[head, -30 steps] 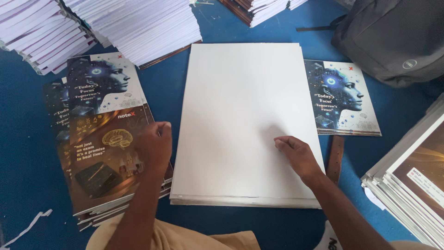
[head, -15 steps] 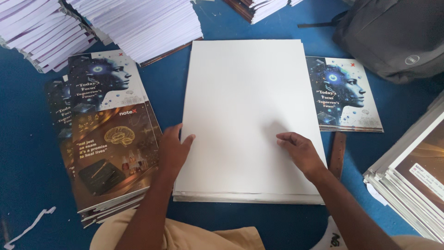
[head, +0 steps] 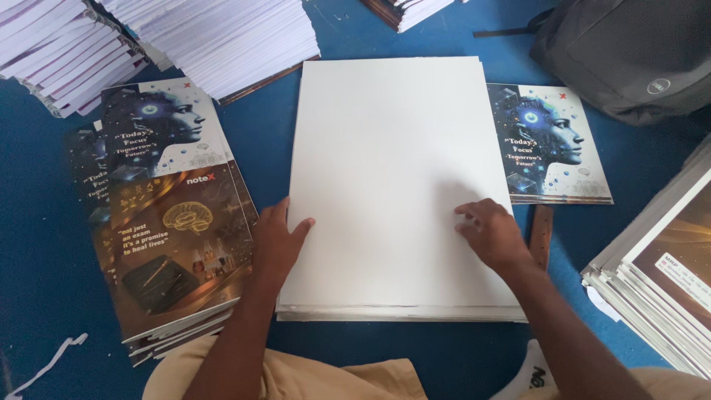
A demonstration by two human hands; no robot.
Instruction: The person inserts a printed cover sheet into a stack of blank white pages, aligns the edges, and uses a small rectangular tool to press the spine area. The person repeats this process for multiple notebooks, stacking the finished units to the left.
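A thick stack of plain white sheets (head: 396,178) lies flat on the blue floor (head: 266,141), squarely between the two hands. The left hand (head: 275,244) rests at the stack's left edge, fingers spread and open, with the thumb lying on top of the uppermost sheet and the palm against the side. The right hand (head: 495,235) lies on top of the stack near its right edge, fingers loosely curled and pressing down on the paper, not closed around anything. Just left of the left hand sits a pile of printed covers (head: 167,222), dark with a brain picture and a blue face. Just beyond the right hand lies another blue face cover (head: 549,144), partly under the stack's edge. Farther right sits a slanted pile of covers (head: 663,274), and above it a dark backpack (head: 629,52).
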